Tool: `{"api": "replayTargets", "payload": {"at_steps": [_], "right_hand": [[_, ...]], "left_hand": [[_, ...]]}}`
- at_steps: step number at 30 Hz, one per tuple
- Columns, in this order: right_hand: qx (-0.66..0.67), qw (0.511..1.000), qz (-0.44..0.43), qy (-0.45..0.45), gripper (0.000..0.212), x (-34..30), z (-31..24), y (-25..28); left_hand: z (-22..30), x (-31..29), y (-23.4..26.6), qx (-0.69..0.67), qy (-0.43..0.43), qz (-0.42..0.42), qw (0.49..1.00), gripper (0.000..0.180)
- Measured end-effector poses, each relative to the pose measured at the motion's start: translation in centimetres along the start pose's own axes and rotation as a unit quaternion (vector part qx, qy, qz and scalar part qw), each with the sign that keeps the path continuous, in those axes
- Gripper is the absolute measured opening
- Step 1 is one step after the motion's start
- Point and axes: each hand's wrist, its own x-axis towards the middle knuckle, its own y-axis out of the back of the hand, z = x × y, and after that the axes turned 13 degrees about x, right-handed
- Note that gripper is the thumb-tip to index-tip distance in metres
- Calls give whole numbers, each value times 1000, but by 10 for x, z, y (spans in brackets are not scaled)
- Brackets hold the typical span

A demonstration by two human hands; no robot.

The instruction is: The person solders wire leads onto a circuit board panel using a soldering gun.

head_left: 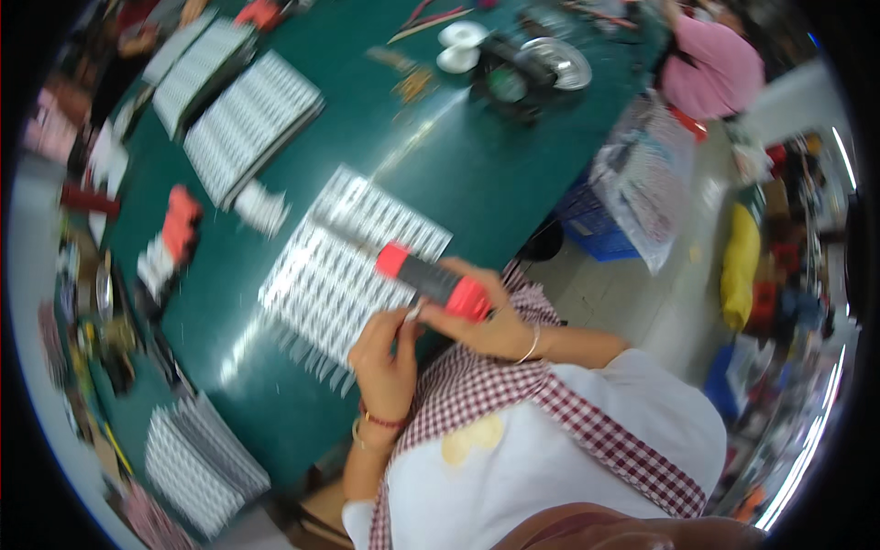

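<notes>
My right hand (490, 321) is wrapped round the red and black handle of what looks like a screwdriver (426, 281). Its thin shaft points away to the far left, over a white sheet with rows of dark marks (335, 266). Close beside it, my left hand (383, 353) pinches something small and pale against the right fingertips, too small and blurred to name. The marked sheet lies flat on the green table (302, 417), just beyond my hands, with loose narrow strips along its near left edge.
Stacks of similar marked sheets stand at the far left (252, 124) and near left (202, 463). A red-orange and white item (179, 220) lies left. Beyond are a white spool (460, 46) and a dark device (509, 78). A blue crate (596, 225) stands right; a person in pink (713, 69) is beyond.
</notes>
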Motion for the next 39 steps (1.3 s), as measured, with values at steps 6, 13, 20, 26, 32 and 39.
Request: {"api": "replayTargets", "payload": {"at_steps": [6,13,20,26,32,39], "right_hand": [[-23,984,-74,-159,29,7,-25,4],[64,979,-30,-192,40,5,-27,16],[45,967,-77,-239,65,-6,-20,44],[26,945,-85,-316,56,-31,-14,58],[12,938,-130,-322,34,-50,-5,74],[-58,938,-165,-300,25,-58,-7,69]], "left_hand": [[-1,0,-3,92,-40,65,993,20],[-59,-18,32,206,-41,79,975,24],[-89,-27,58,281,-175,31,943,27],[-95,-35,50,290,-243,-11,926,29],[-95,-41,47,289,-227,-5,930,31],[-97,-44,44,300,-233,-3,925,32]]}}
